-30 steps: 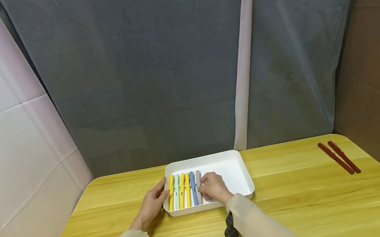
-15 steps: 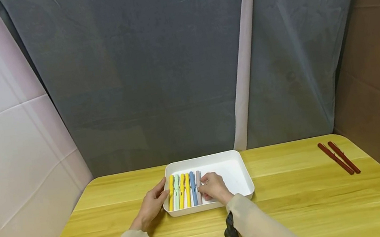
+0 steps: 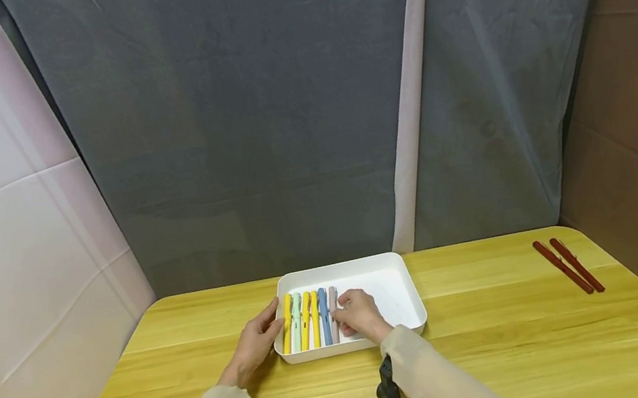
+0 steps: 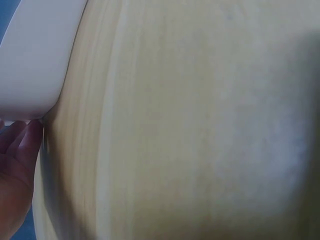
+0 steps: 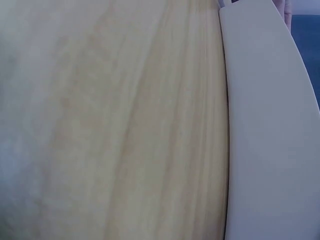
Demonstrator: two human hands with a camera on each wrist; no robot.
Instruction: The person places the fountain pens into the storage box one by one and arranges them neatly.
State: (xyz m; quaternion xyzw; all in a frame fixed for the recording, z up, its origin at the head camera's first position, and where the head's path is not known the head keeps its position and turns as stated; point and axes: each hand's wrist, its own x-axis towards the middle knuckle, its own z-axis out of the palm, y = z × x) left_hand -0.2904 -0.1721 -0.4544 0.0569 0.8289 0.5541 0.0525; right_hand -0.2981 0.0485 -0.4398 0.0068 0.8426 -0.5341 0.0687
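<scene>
A white tray (image 3: 392, 295) on the table holds a row of several capped pens along its left side. From the left come a yellow pen (image 3: 288, 327), a mint green one, two more yellow ones, then a blue pen (image 3: 326, 325). A pale mauve-grey pen (image 3: 332, 295) ends the row; my right hand (image 3: 364, 316) has its thumb and curved forefinger on it. My left hand (image 3: 251, 347) touches the tray's left wall with fairly straight fingers. The left wrist view shows fingertips (image 4: 34, 131) right at the tray's corner; the right fingers' grip is hidden in the right wrist view.
Two dark red pens (image 3: 576, 264) lie side by side near the table's right edge. Behind the wooden table (image 3: 488, 339) hangs a grey curtain (image 3: 284, 128). A white panel (image 3: 16, 203) stands at the left, a brown one (image 3: 634, 110) at the right.
Both hands stay almost in place. My right thumb has drawn back very slightly to the right over the mauve-grey pen; the tray and the other pens have not moved.
</scene>
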